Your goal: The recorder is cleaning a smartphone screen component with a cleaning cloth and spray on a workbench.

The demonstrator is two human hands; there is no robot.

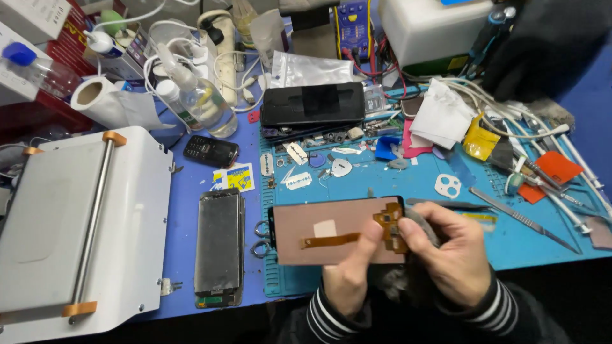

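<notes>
A phone display panel [319, 239] lies face down, its copper-coloured back up, with an orange flex cable [331, 241] across it and a connector board at its right end. My left hand [347, 277] grips the panel's lower edge, thumb on the back. My right hand [446, 255] holds a grey cloth wad [421, 223] and pinches the flex connector [390, 224] at the panel's right end. Both hands hover over the blue work mat [446, 185].
An opened phone body [218, 245] lies left of the panel, beside a white laminating machine [76, 223]. A dark phone stack [312, 105], razor blades [298, 181], picks, tweezers [446, 204], a scalpel [529, 220], bottles [201, 102] and cables crowd the mat's far side.
</notes>
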